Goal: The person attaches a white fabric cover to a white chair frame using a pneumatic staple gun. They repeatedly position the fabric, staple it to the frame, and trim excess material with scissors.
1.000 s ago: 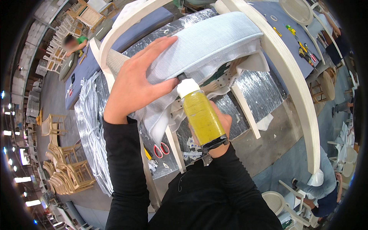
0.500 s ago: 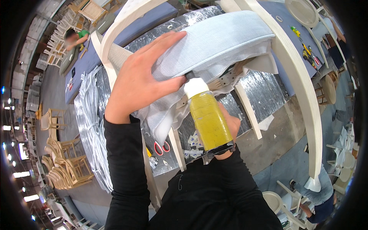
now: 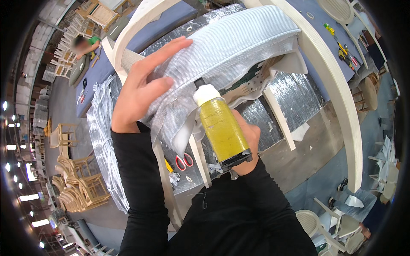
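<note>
A chair seat covered in light blue-grey woven fabric point(image 3: 243, 40) sits tilted in a pale wooden chair frame point(image 3: 337, 85). My left hand point(image 3: 139, 87) lies along the left part of the fabric, thumb and fingers spread apart, gripping nothing. My right hand point(image 3: 247, 136) is wrapped round a yellow staple gun point(image 3: 224, 130) with a white front and a dark nose. The gun hides most of its fingers. The dark nose is close to the fabric's lower edge, beside my left thumb; whether it touches cannot be told. Loose fabric and a perforated panel point(image 3: 256, 81) show under the seat.
Red-handled scissors point(image 3: 184, 162) lie on the plastic-covered table point(image 3: 299, 100) below the seat. A bundle of pale strips point(image 3: 104, 141) hangs at the left. Hand tools point(image 3: 345, 55) lie at the right. A person in green point(image 3: 89, 46) works at far left; stacked chairs point(image 3: 81, 183) stand beyond.
The staple gun in my right hand has shifted left along the fabric's edge. My left hand has slid left too, its thumb drawn back from the nose. More of the underside panel shows.
</note>
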The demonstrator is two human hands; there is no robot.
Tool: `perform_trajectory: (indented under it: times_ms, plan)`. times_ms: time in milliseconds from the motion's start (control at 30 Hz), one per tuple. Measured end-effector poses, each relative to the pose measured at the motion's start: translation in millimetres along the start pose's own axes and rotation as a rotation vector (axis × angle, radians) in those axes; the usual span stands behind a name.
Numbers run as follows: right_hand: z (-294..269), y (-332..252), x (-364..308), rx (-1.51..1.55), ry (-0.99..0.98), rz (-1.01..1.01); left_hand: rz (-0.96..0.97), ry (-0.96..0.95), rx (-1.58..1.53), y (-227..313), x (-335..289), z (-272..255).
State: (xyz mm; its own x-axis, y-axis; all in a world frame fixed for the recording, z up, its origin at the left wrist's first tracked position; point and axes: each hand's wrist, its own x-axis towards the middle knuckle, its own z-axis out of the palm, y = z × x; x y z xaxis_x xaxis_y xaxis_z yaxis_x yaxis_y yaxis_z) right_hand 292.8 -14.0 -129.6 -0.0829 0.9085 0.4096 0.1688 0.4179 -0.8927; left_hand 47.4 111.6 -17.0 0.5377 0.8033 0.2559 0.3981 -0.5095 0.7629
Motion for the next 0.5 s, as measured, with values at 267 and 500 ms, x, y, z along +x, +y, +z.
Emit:
perform_trajectory:
  times_ms: [267,500]
  plan:
    - [9.1,-3.8,-0.9,-0.034,0.077,-0.018,0.003,0.071,0.296,11.8,-5.4,18.3]
    - [9.0,-8.0,-0.3,-0.058,0.07,0.003,-0.021,0.083,0.301,14.3,-6.8,18.5]
